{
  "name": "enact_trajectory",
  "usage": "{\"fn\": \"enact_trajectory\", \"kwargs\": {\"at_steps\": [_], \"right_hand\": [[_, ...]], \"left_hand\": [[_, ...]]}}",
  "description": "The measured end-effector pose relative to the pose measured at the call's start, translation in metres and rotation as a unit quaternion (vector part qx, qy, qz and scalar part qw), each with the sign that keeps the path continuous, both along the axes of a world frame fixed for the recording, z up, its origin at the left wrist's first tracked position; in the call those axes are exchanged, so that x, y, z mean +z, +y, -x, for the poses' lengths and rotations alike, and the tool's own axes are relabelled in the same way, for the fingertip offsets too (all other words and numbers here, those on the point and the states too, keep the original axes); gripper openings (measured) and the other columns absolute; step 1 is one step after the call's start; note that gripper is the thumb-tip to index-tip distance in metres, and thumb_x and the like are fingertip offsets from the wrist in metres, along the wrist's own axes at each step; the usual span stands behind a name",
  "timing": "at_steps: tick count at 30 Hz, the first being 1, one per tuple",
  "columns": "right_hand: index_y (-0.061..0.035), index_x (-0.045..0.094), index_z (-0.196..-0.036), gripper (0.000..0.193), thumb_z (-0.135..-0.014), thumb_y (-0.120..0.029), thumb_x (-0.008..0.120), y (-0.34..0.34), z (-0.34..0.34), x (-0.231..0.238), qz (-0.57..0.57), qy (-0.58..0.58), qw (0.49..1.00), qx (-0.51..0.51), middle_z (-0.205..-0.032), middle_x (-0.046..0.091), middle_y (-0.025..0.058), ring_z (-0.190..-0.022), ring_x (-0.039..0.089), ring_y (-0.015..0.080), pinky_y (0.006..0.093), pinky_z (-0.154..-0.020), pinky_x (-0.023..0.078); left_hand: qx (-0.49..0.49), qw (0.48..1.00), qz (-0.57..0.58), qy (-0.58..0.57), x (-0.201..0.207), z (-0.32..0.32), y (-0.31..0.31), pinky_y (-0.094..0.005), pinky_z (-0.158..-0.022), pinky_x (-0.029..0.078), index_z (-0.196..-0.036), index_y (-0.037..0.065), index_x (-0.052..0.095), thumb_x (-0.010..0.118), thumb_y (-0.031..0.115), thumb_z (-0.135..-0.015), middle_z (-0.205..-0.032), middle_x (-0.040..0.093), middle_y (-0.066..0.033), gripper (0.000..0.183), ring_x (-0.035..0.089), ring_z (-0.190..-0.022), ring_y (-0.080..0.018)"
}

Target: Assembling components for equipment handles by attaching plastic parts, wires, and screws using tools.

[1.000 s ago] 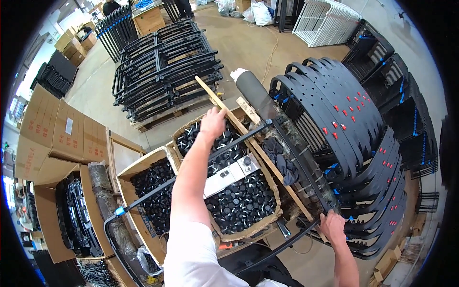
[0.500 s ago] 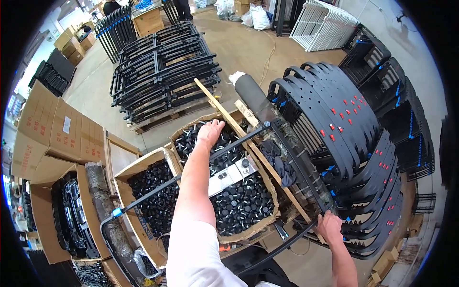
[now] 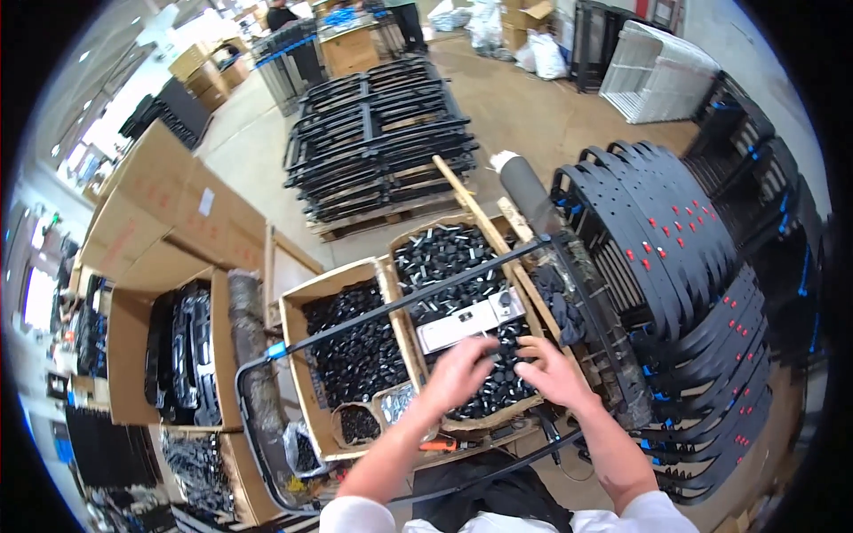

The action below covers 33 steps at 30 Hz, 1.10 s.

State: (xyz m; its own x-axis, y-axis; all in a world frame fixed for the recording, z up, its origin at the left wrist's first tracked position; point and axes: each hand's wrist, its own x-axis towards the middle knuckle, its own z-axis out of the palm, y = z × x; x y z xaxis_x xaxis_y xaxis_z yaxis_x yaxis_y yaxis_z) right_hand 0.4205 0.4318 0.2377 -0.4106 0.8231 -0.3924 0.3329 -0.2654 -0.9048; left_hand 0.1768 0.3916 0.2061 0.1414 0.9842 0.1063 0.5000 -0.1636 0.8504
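Both my hands are over a cardboard box (image 3: 400, 306) filled with black-headed knobs (image 3: 458, 271) on silver bolts. The fingers of my left hand (image 3: 458, 377) are curled together near the metal bracket; what they hold, if anything, is too small to make out. Facing it, my right hand (image 3: 558, 375) has thumb and fingers apart, with nothing visible in them. Between and beyond the hands, a pale metal bracket (image 3: 462, 327) bridges the box, with a black knob at its right end. A black tubular frame (image 3: 391, 318) lies across the boxes and loops around my forearms.
Left of the knobs stands a box of small black parts (image 3: 351, 342), then a carton of black mouldings (image 3: 191, 355). A wooden strip (image 3: 475, 209) slants along the right. Curved black panels (image 3: 640, 213) are stacked at right; black frames (image 3: 378, 133) lie on a pallet ahead.
My left hand has drawn back from the far end of the knob box. My right hand has let go of the frame's right side and come in over the box. The view has shifted left.
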Motion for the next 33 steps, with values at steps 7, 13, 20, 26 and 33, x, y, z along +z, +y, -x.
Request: {"fn": "enact_trajectory", "kwargs": {"at_steps": [7, 13, 20, 26, 33], "right_hand": [[0.001, 0.064, -0.13, 0.031, -0.106, -0.019, 0.064, -0.059, 0.076, -0.054, 0.049, 0.094, 0.988, 0.111, -0.112, 0.074, 0.0097, -0.091, 0.07, 0.0108, 0.026, -0.072, 0.056], [-0.0062, 0.066, -0.117, 0.022, -0.105, -0.024, 0.067, -0.071, 0.098, -0.063, 0.13, 0.121, 0.984, 0.033, -0.093, 0.07, -0.0004, -0.073, 0.062, 0.0069, 0.0226, -0.058, 0.048], [-0.0041, 0.062, -0.128, 0.035, -0.096, -0.015, 0.073, -0.131, 0.085, -0.029, 0.035, 0.055, 0.998, -0.02, -0.099, 0.066, -0.0007, -0.081, 0.061, 0.0081, 0.0253, -0.069, 0.045], [-0.0036, 0.062, -0.125, 0.033, -0.095, -0.012, 0.073, -0.199, 0.054, -0.031, 0.027, 0.029, 0.996, -0.081, -0.104, 0.068, 0.0018, -0.088, 0.063, 0.0095, 0.0255, -0.073, 0.048], [-0.0047, 0.062, -0.125, 0.031, -0.096, -0.012, 0.072, -0.237, 0.03, -0.02, -0.009, 0.026, 0.993, -0.112, -0.105, 0.068, 0.0006, -0.088, 0.062, 0.0072, 0.0226, -0.069, 0.045]], "left_hand": [[0.231, 0.95, 0.115, -0.176, -0.007, -0.013, -0.135, -0.0324, -0.079, 0.057, -0.143, 0.002, 0.058, 0.072, 0.009, -0.099, -0.102, 0.068, -0.0075, 0.047, 0.066, -0.089, -0.0161], [0.28, 0.757, 0.27, -0.525, -0.055, 0.037, -0.213, -0.0267, -0.074, 0.055, -0.134, 0.004, 0.067, 0.064, 0.026, -0.109, -0.103, 0.067, 0.0008, 0.033, 0.061, -0.083, -0.008], [0.146, 0.848, 0.272, -0.43, -0.028, 0.052, -0.277, -0.0288, -0.085, 0.055, -0.144, 0.002, 0.057, 0.06, 0.018, -0.108, -0.106, 0.066, -0.0036, 0.039, 0.062, -0.091, -0.0103], [0.038, 0.951, 0.261, -0.16, -0.033, 0.037, -0.301, -0.0375, -0.096, 0.054, -0.13, 0.007, 0.065, 0.062, 0.026, -0.107, -0.112, 0.074, -0.0135, 0.03, 0.071, -0.105, -0.0255], [-0.036, 0.959, 0.224, -0.172, -0.055, 0.02, -0.297, -0.0377, -0.102, 0.052, -0.133, 0.006, 0.065, 0.059, 0.027, -0.109, -0.121, 0.073, -0.0149, 0.033, 0.07, -0.114, -0.0266]]}}
